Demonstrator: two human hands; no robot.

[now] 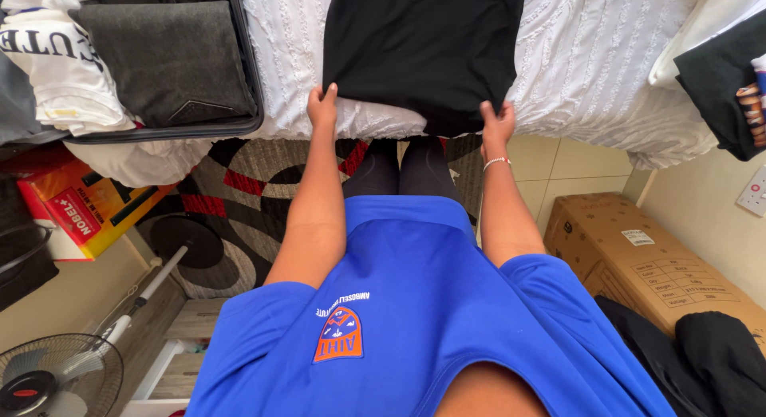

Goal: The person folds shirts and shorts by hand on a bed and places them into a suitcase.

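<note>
- Black garment (423, 46), folded flat into a rough rectangle, lying on white textured bedspread (582, 66) at near edge of bed, centred ahead of the body.
- Left hand (322, 106) on garment's near-left corner, fingers (329, 90) curled onto the fabric edge; contact clear, actual pinch not discernible.
- Right hand (497, 122) on near-right corner, fingers clenched on the hem, thin bracelet at the wrist.
- Both arms extended forward, roughly parallel, hands well apart at the garment's two near corners.
- Open suitcase (247, 74) on the bed to the left, holding a folded grey garment (163, 54); white printed garment (60, 66) just beside it, spilling over the left rim.
- Dark clothing with a patterned piece (730, 90) at the bed's right edge.
- On the floor: patterned rug (239, 185) under the feet, brown cardboard box (638, 257) on the right, orange box (76, 209) on the left, standing fan (56, 377) bottom left.
</note>
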